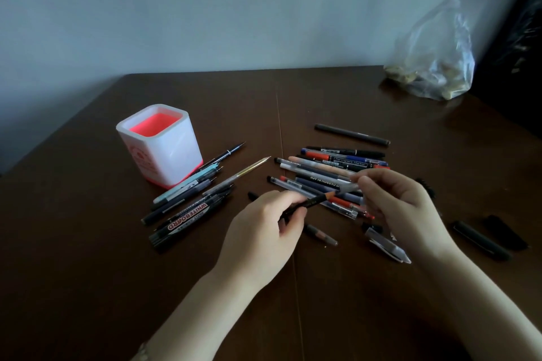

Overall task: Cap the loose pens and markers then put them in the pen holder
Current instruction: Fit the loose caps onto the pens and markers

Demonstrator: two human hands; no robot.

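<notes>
Head view:
1. Left hand (264, 223) grips a dark pen (315, 200).
2. Right hand (401, 202) pinches an apparently clear cap (349, 186) at its tip.
3. Pen holder (159, 145) stands upright, well left of both.

Your place looks like a home: dark brown wooden table (322, 102) against pale wall (205, 9), clear plastic bag (434, 61) at two o'clock.

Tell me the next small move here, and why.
Probably slide the clear cap pinched in the right hand onto the orange tip of the dark pen that the left hand holds. The tip is bare, it points at the cap, and the two nearly meet.
</notes>
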